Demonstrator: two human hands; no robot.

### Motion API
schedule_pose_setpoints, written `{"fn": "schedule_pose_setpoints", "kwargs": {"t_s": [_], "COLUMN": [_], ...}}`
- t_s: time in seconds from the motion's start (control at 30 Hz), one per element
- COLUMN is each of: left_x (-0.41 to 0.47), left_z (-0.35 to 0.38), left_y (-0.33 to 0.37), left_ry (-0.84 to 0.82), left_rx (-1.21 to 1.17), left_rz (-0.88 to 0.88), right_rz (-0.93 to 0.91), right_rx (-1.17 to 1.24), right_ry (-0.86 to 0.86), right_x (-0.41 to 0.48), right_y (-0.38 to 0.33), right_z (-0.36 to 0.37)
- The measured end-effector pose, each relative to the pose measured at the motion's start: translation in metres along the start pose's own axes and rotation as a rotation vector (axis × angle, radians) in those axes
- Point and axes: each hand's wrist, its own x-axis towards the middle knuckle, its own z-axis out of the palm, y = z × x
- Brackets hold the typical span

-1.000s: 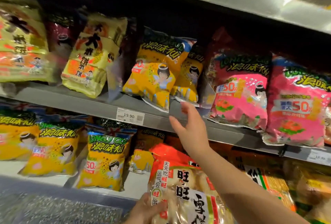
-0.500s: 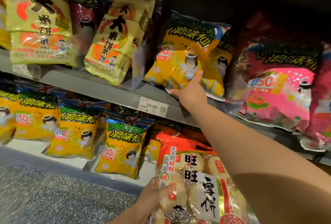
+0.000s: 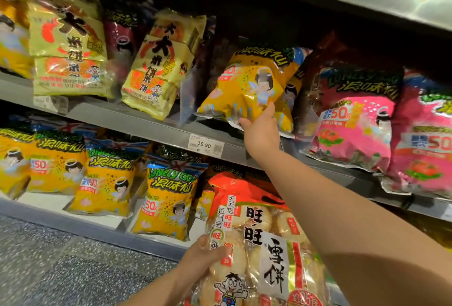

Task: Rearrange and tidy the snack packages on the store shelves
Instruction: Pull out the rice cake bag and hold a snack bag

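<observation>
right hand: the right hand (image 3: pixel 260 132) reaches up to the front edge of the grey metal middle shelf (image 3: pixel 137 122); its thumb lies on the face of the bag and its fingers (image 3: pixel 242 122) are tucked under the bag's lower edge, clamped on it.
yellow bag: a glossy orange-yellow plastic snack bag with a cartoon figure (image 3: pixel 244 90) leans forward over the shelf's front edge, its bottom corner in the right hand, with a second bag of the same kind just behind it.
left hand: the left hand (image 3: pixel 203 259) is low in the view, fingers curled round the left edge of a clear plastic pack of round white rice crackers with a red top (image 3: pixel 256 244), thumb on its front.
price tag: a white paper tag reading 19.90 (image 3: pixel 205 145) sits on the shelf edge, just left of the right wrist.
neighbours: pink foil snack bags (image 3: pixel 354 119) stand toward the shelf's right end; pale yellow cracker packs (image 3: pixel 156 71) stand to the left.
lower shelf: a row of matching yellow bags (image 3: pixel 168 198) stands upright along it.
</observation>
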Motion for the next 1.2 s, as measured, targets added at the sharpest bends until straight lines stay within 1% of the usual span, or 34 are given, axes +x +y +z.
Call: {"fn": "schedule_pose_setpoints", "kwargs": {"t_s": [0.1, 0.13, 0.17, 0.27, 0.3, 0.47, 0.5, 0.6, 0.7, 0.77, 0.87, 0.93, 1.0, 1.07, 1.13, 1.2], "left_x": [-0.019, -0.03, -0.043, -0.09, -0.1, -0.169, -0.181, -0.212, -0.229, -0.237, -0.235, -0.229, -0.218, -0.204, -0.19, -0.177], "left_z": [-0.009, -0.014, -0.017, -0.03, -0.037, -0.071, -0.078, -0.098, -0.119, -0.14, -0.169, -0.176, -0.178, -0.182, -0.186, -0.187], "left_y": [0.001, 0.003, 0.005, 0.014, 0.012, 0.022, 0.028, 0.043, 0.057, 0.063, 0.066, 0.072, 0.078, 0.08, 0.082, 0.084], "left_ry": [0.054, 0.047, 0.061, 0.07, 0.062, 0.127, 0.157, 0.242, 0.337, 0.412, 0.44, 0.485, 0.485, 0.455, 0.478, 0.498], "left_rx": [0.111, 0.133, 0.147, 0.144, 0.154, 0.158, 0.155, 0.184, 0.2, 0.208, 0.208, 0.175, 0.119, 0.088, 0.126, 0.118], "left_rz": [0.068, 0.094, 0.092, 0.144, 0.148, 0.148, 0.14, 0.202, 0.269, 0.292, 0.348, 0.391, 0.424, 0.456, 0.47, 0.509], "right_rz": [-0.026, -0.048, -0.072, -0.108, -0.116, -0.149, -0.161, -0.194, -0.165, -0.099, 0.017, 0.062, 0.086, 0.1, 0.124, 0.168], "right_rx": [0.065, 0.085, 0.099, 0.087, 0.073, 0.037, 0.044, 0.077, 0.126, 0.166, 0.216, 0.262, 0.208, 0.155, 0.098, 0.111], "right_ry": [-0.014, -0.025, -0.041, -0.103, -0.123, -0.192, -0.206, -0.287, -0.405, -0.421, -0.406, -0.424, -0.458, -0.458, -0.461, -0.453], "right_x": [-0.03, -0.042, -0.054, -0.09, -0.1, -0.155, -0.166, -0.194, -0.215, -0.22, -0.225, -0.222, -0.214, -0.203, -0.194, -0.184], "right_y": [0.01, 0.014, 0.018, 0.03, 0.035, 0.063, 0.069, 0.085, 0.103, 0.12, 0.147, 0.166, 0.184, 0.196, 0.203, 0.206], "right_z": [-0.019, -0.026, -0.033, -0.055, -0.062, -0.085, -0.088, -0.094, -0.094, -0.087, -0.072, -0.058, -0.036, -0.01, 0.015, 0.041]}}
